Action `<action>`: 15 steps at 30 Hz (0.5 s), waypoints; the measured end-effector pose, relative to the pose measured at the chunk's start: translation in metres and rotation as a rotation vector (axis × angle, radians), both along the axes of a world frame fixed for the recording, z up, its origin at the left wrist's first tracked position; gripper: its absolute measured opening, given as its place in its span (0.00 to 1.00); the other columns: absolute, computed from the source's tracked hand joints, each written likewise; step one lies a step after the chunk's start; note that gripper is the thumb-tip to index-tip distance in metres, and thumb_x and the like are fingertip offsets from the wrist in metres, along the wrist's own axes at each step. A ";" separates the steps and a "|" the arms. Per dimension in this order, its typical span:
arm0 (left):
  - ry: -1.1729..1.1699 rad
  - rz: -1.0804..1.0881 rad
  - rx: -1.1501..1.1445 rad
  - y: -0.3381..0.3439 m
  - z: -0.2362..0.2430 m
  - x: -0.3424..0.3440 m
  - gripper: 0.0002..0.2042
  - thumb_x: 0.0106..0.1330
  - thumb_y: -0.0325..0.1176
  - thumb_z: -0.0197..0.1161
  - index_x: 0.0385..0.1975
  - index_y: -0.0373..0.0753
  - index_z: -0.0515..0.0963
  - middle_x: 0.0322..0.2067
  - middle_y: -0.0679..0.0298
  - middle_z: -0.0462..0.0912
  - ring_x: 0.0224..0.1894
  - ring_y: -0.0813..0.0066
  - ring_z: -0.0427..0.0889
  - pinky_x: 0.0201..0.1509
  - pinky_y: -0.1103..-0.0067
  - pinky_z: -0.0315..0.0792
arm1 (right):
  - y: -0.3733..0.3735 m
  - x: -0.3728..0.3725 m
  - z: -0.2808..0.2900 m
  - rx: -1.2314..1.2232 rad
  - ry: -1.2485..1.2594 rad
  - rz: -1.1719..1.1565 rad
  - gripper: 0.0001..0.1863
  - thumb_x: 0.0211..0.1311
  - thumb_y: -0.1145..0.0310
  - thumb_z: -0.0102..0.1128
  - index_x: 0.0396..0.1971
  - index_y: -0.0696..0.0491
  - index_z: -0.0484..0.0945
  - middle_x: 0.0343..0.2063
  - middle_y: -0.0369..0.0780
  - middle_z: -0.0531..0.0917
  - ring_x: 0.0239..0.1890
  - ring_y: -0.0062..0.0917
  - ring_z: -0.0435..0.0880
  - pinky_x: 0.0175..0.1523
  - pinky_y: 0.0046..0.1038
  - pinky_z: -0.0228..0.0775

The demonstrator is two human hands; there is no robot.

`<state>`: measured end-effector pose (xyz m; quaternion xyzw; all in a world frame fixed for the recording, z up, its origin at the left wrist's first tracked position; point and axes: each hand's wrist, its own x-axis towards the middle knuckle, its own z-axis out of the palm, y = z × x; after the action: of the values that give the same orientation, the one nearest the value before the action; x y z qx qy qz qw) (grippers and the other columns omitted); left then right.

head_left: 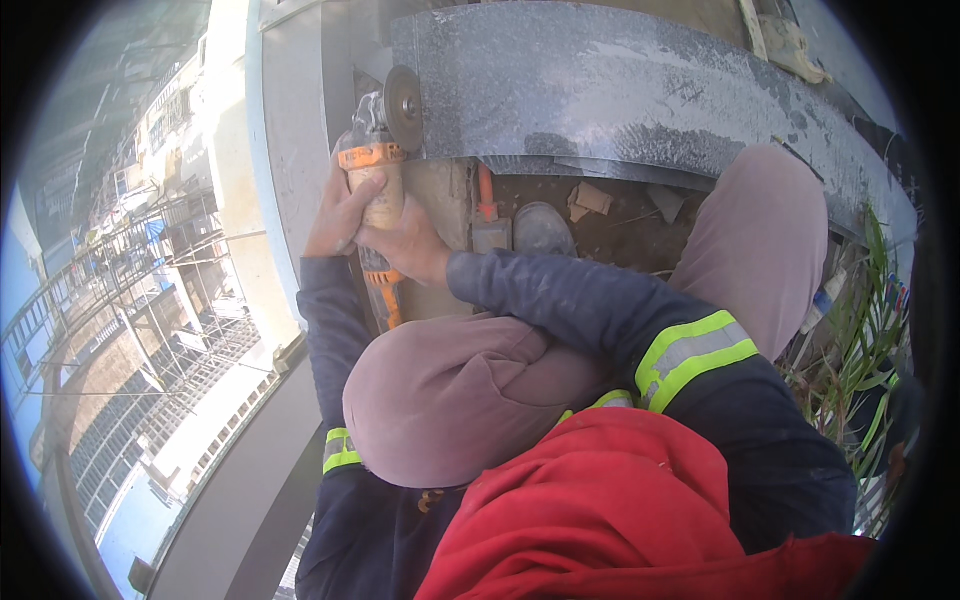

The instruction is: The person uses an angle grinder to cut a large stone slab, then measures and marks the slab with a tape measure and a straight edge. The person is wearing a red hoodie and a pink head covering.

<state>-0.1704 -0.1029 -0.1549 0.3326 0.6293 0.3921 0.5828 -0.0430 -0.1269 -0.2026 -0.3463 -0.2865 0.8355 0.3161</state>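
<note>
— Orange-and-grey angle grinder (378,165), one item: location?

— Top centre of view, gripped in both hands; grey disc (403,106) upright, edge set against the left end of a curved grey metal sheet (620,85). Whether touching or just beside the sheet: cannot tell.

— Left hand (335,215)?

— Wrapped on the left side of the tool body, fingers (352,205) closed around it. Probably placed to steady the body against twist.

— Right hand (408,245)?

— Crossed over from the right, fingers clamped on the lower body near the orange collar. Two-handed hold likely chosen for keeping the disc on line.

— Posture, for the record?

— Crouched, pinkish-mauve knees (450,400) drawn up under the arms; navy sleeves with yellow reflective bands (695,355); red cloth (610,510) at lower edge. Forearms seemingly braced close over the knees, close to the work.

— Surrounding items?

— Brown perforated floor (620,225) below the sheet, scattered with scraps; small orange-handled tool (487,210) and grey rounded object (542,228) just beside the grinder. Green plant stems (860,340) at right. Pale ledge (290,150) at left, scaffolded building (150,330) far below beyond it.
</note>
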 end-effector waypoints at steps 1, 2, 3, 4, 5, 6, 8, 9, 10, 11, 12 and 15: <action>0.020 0.000 0.002 -0.003 0.001 0.000 0.31 0.74 0.33 0.63 0.72 0.34 0.59 0.62 0.53 0.73 0.62 0.66 0.76 0.65 0.70 0.74 | -0.001 0.002 0.001 0.021 -0.013 0.007 0.27 0.60 0.72 0.68 0.58 0.60 0.71 0.47 0.41 0.82 0.50 0.25 0.84 0.53 0.30 0.79; 0.040 0.000 0.004 -0.006 0.002 0.001 0.30 0.74 0.33 0.63 0.72 0.35 0.59 0.62 0.53 0.73 0.62 0.66 0.76 0.64 0.70 0.74 | -0.002 0.006 0.008 0.043 -0.028 0.015 0.26 0.60 0.72 0.68 0.58 0.60 0.71 0.47 0.41 0.82 0.50 0.25 0.84 0.53 0.30 0.79; 0.034 -0.005 0.007 -0.009 0.002 -0.001 0.34 0.73 0.33 0.64 0.74 0.34 0.56 0.63 0.53 0.72 0.63 0.66 0.75 0.65 0.70 0.73 | -0.003 0.010 0.014 0.065 -0.042 0.023 0.26 0.60 0.72 0.68 0.57 0.60 0.71 0.47 0.42 0.82 0.50 0.25 0.84 0.53 0.30 0.79; 0.028 -0.009 0.009 -0.012 0.001 -0.003 0.37 0.72 0.32 0.65 0.76 0.34 0.52 0.64 0.52 0.72 0.63 0.66 0.75 0.66 0.70 0.73 | -0.005 0.010 0.015 0.060 -0.019 0.017 0.26 0.60 0.72 0.68 0.57 0.60 0.71 0.47 0.42 0.82 0.50 0.25 0.84 0.53 0.30 0.79; 0.021 -0.013 0.011 -0.015 0.003 -0.003 0.40 0.71 0.32 0.66 0.78 0.33 0.49 0.65 0.52 0.71 0.64 0.66 0.74 0.67 0.70 0.72 | -0.008 0.011 0.016 0.055 0.002 0.011 0.26 0.60 0.72 0.68 0.57 0.60 0.71 0.47 0.42 0.82 0.50 0.25 0.84 0.53 0.30 0.79; 0.005 -0.005 0.000 -0.017 0.005 -0.001 0.41 0.71 0.32 0.66 0.78 0.33 0.49 0.65 0.52 0.71 0.65 0.65 0.74 0.67 0.70 0.72 | -0.009 0.012 0.016 0.050 0.024 0.006 0.26 0.60 0.72 0.68 0.57 0.60 0.71 0.47 0.42 0.82 0.50 0.25 0.84 0.53 0.30 0.79; -0.025 0.011 -0.023 -0.020 0.010 0.003 0.41 0.71 0.32 0.66 0.78 0.33 0.48 0.65 0.51 0.71 0.66 0.65 0.73 0.68 0.70 0.71 | -0.013 0.010 0.014 -0.009 0.032 0.034 0.32 0.57 0.68 0.72 0.57 0.63 0.67 0.47 0.44 0.80 0.49 0.26 0.84 0.52 0.30 0.80; -0.018 0.007 -0.022 -0.021 0.011 0.004 0.41 0.71 0.32 0.66 0.78 0.33 0.48 0.65 0.51 0.70 0.66 0.65 0.73 0.68 0.70 0.71 | -0.015 0.009 0.012 -0.039 0.037 0.048 0.34 0.55 0.66 0.73 0.57 0.64 0.65 0.47 0.45 0.80 0.49 0.27 0.84 0.52 0.30 0.80; -0.012 0.002 -0.020 -0.022 0.012 0.004 0.41 0.71 0.32 0.66 0.78 0.33 0.48 0.65 0.51 0.70 0.66 0.65 0.72 0.68 0.70 0.71 | -0.017 0.009 0.011 -0.032 0.043 0.037 0.34 0.56 0.66 0.73 0.57 0.64 0.65 0.47 0.45 0.80 0.49 0.27 0.84 0.51 0.30 0.81; -0.007 -0.003 -0.018 -0.023 0.012 0.004 0.41 0.71 0.32 0.66 0.78 0.33 0.48 0.65 0.51 0.70 0.66 0.65 0.72 0.68 0.70 0.71 | -0.018 0.009 0.012 -0.025 0.047 0.026 0.34 0.56 0.66 0.73 0.57 0.64 0.65 0.47 0.45 0.80 0.49 0.27 0.84 0.51 0.30 0.81; -0.015 -0.001 -0.019 -0.024 0.012 0.004 0.41 0.71 0.32 0.66 0.78 0.33 0.48 0.65 0.51 0.70 0.66 0.65 0.72 0.68 0.70 0.71 | -0.020 0.008 0.012 -0.018 0.052 0.014 0.34 0.56 0.66 0.73 0.57 0.64 0.65 0.47 0.45 0.80 0.48 0.26 0.84 0.51 0.30 0.81; -0.025 -0.004 -0.019 -0.026 0.012 0.003 0.42 0.70 0.32 0.66 0.78 0.33 0.47 0.65 0.51 0.70 0.66 0.65 0.72 0.68 0.69 0.71 | -0.020 0.009 0.014 -0.023 0.084 0.003 0.34 0.56 0.66 0.74 0.56 0.64 0.64 0.47 0.45 0.80 0.48 0.27 0.84 0.51 0.30 0.81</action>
<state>-0.1674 -0.1290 -0.1432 0.3233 0.6248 0.3893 0.5945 -0.0343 -0.1469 -0.1885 -0.3142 -0.2640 0.8530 0.3225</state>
